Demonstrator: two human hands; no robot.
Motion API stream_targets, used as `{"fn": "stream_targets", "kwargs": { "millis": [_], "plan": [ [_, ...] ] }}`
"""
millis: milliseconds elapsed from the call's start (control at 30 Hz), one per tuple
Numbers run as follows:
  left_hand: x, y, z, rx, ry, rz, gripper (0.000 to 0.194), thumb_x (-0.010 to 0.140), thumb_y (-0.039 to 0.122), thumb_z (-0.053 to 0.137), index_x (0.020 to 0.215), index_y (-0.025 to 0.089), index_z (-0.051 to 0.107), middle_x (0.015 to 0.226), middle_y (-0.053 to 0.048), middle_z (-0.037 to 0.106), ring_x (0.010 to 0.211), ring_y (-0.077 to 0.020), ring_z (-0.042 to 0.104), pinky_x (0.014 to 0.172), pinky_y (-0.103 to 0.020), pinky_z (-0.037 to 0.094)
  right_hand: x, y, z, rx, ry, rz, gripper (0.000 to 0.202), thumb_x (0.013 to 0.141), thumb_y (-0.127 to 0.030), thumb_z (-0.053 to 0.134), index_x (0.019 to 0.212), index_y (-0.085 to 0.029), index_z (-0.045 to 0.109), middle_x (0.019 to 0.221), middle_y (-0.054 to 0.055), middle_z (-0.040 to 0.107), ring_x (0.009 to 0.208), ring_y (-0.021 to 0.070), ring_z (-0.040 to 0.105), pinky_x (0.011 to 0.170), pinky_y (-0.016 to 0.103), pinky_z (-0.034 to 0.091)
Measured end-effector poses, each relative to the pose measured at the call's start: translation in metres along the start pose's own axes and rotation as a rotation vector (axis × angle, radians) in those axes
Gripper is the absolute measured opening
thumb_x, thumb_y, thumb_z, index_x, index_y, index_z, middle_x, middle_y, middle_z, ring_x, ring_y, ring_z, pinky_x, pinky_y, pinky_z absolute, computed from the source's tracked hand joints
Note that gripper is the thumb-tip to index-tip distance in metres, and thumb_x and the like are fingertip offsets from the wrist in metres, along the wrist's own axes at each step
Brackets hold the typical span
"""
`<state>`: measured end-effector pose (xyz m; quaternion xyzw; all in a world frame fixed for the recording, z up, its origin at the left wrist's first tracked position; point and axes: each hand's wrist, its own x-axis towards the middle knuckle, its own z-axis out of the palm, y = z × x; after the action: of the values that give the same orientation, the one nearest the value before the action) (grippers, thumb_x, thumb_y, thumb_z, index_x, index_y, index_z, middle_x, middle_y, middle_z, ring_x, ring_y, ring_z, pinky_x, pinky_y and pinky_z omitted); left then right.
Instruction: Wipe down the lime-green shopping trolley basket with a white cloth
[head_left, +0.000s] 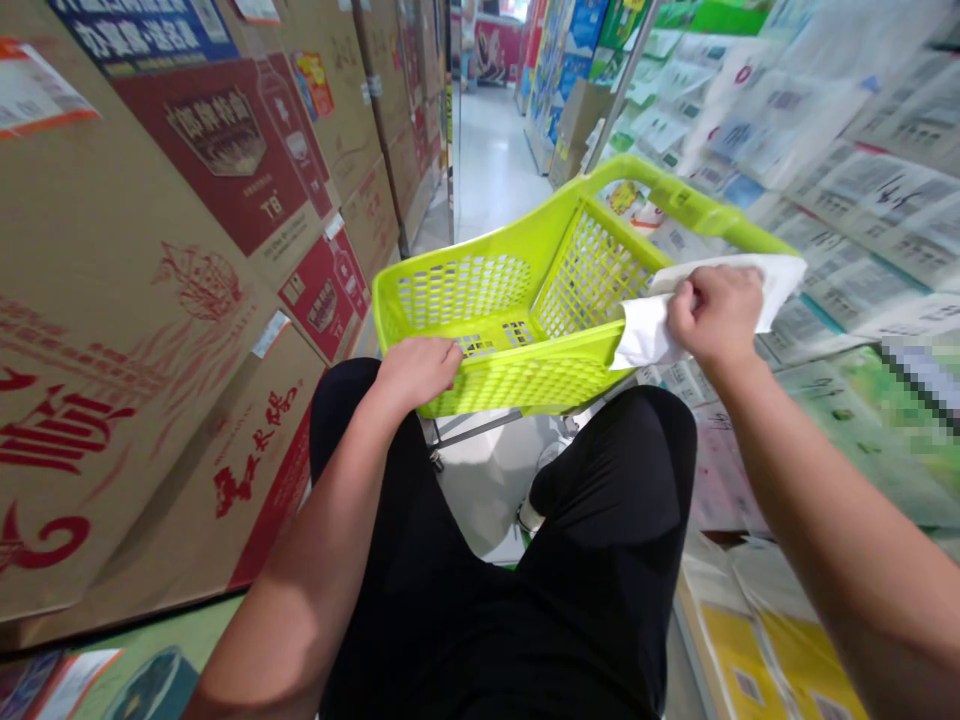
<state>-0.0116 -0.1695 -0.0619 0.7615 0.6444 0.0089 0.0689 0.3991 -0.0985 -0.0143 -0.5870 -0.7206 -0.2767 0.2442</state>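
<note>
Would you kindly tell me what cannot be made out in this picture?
- Head view: white sheet, partly hidden by the right hand.
- Head view: basket, near inner wall hidden by its rim.
- Head view: print on right-side packages, blurred.
- Head view: pixelated item, cut off by right edge.

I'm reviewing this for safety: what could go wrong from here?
The white sheet under the right hand, draped over the green basket, might slip off. The basket could scrape the cartons along this narrow aisle. The left knee, close to the basket, might get bumped.
</note>
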Motion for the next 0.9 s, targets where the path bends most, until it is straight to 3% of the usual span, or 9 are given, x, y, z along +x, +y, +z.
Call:
{"fn": "stream_targets", "kwargs": {
  "millis": [67, 133, 233, 300, 400, 567, 667, 767, 900],
  "plan": [
    [0.001, 0.004, 0.000, 0.023, 0.009, -0.005, 0.059, 0.102, 0.040, 0.022, 0.107, 0.019, 0.076, 0.114, -0.015, 0.079, 0.107, -0.0368, 0.074, 0.077, -0.041, 0.053, -0.008, -0.019, 0.006, 0.017, 0.025, 0.064, 0.023, 0.088, -0.036, 0.047, 0.066, -0.027, 0.042, 0.067, 0.009, 0.053, 0.074, 0.0269, 0.052, 0.078, 0.046, 0.033],
    [0.002, 0.007, -0.001, 0.023, 0.017, -0.024, 0.062, 0.102, 0.039, 0.019, 0.111, 0.019, 0.076, 0.118, -0.016, 0.078, 0.109, -0.0378, 0.073, 0.079, -0.043, 0.053, -0.022, -0.063, 0.012, 0.079, 0.027, 0.069, 0.022, 0.087, -0.035, 0.049, 0.068, -0.026, 0.046, 0.066, 0.006, 0.051, 0.076, 0.0271, 0.051, 0.078, 0.045, 0.033],
    [0.002, 0.008, -0.002, 0.006, 0.010, -0.047, 0.062, 0.101, 0.040, 0.019, 0.110, 0.019, 0.077, 0.118, -0.015, 0.078, 0.110, -0.0373, 0.073, 0.079, -0.042, 0.053, -0.045, -0.136, 0.017, 0.207, -0.020, -0.074, 0.020, 0.091, -0.036, 0.050, 0.076, -0.024, 0.052, 0.070, 0.005, 0.057, 0.080, 0.0269, 0.051, 0.079, 0.042, 0.034],
    [0.001, 0.006, -0.003, 0.007, 0.003, -0.057, 0.061, 0.101, 0.041, 0.021, 0.106, 0.019, 0.078, 0.117, -0.014, 0.079, 0.108, -0.0359, 0.073, 0.078, -0.040, 0.053, -0.055, -0.160, 0.015, 0.223, -0.052, -0.154, 0.023, 0.097, -0.038, 0.046, 0.082, -0.024, 0.056, 0.077, 0.006, 0.062, 0.082, 0.0265, 0.051, 0.081, 0.042, 0.034],
    [-0.001, 0.001, -0.003, -0.008, 0.003, -0.070, 0.060, 0.099, 0.042, 0.023, 0.099, 0.020, 0.079, 0.110, -0.013, 0.080, 0.104, -0.0344, 0.074, 0.075, -0.038, 0.051, -0.057, -0.134, 0.006, 0.150, -0.109, -0.272, 0.032, 0.103, -0.042, 0.040, 0.086, -0.023, 0.059, 0.083, 0.008, 0.065, 0.085, 0.0266, 0.052, 0.083, 0.043, 0.034],
    [0.001, 0.000, -0.002, -0.030, 0.031, -0.111, 0.056, 0.097, 0.041, 0.028, 0.094, 0.020, 0.080, 0.100, -0.014, 0.080, 0.098, -0.0365, 0.074, 0.073, -0.040, 0.052, -0.036, 0.004, -0.021, -0.038, -0.008, -0.073, 0.043, 0.101, -0.048, 0.037, 0.104, -0.018, 0.067, 0.108, 0.020, 0.068, 0.106, 0.0355, 0.055, 0.095, 0.050, 0.036],
    [0.004, 0.004, -0.002, -0.018, 0.036, -0.104, 0.056, 0.098, 0.040, 0.028, 0.095, 0.019, 0.080, 0.102, -0.016, 0.079, 0.098, -0.0378, 0.074, 0.074, -0.041, 0.053, -0.030, 0.050, -0.029, 0.001, 0.022, -0.047, 0.055, 0.104, -0.046, 0.027, 0.124, -0.014, 0.066, 0.131, 0.026, 0.065, 0.127, 0.0371, 0.052, 0.109, 0.050, 0.034],
    [0.004, 0.010, -0.001, 0.016, 0.040, -0.067, 0.060, 0.100, 0.040, 0.024, 0.103, 0.019, 0.080, 0.110, -0.017, 0.079, 0.103, -0.0385, 0.074, 0.075, -0.042, 0.053, -0.041, 0.030, -0.021, 0.062, 0.075, 0.019, 0.062, 0.105, -0.049, 0.022, 0.140, -0.013, 0.059, 0.147, 0.026, 0.056, 0.146, 0.0368, 0.040, 0.118, 0.055, 0.030],
    [0.004, 0.014, -0.001, 0.029, 0.040, -0.030, 0.060, 0.101, 0.039, 0.023, 0.106, 0.018, 0.079, 0.116, -0.017, 0.079, 0.106, -0.0363, 0.074, 0.079, -0.041, 0.054, -0.073, -0.053, -0.003, 0.164, 0.005, -0.048, 0.067, 0.104, -0.055, 0.030, 0.156, -0.014, 0.044, 0.156, 0.022, 0.050, 0.154, 0.0373, 0.033, 0.122, 0.063, 0.027]
  ]
}}
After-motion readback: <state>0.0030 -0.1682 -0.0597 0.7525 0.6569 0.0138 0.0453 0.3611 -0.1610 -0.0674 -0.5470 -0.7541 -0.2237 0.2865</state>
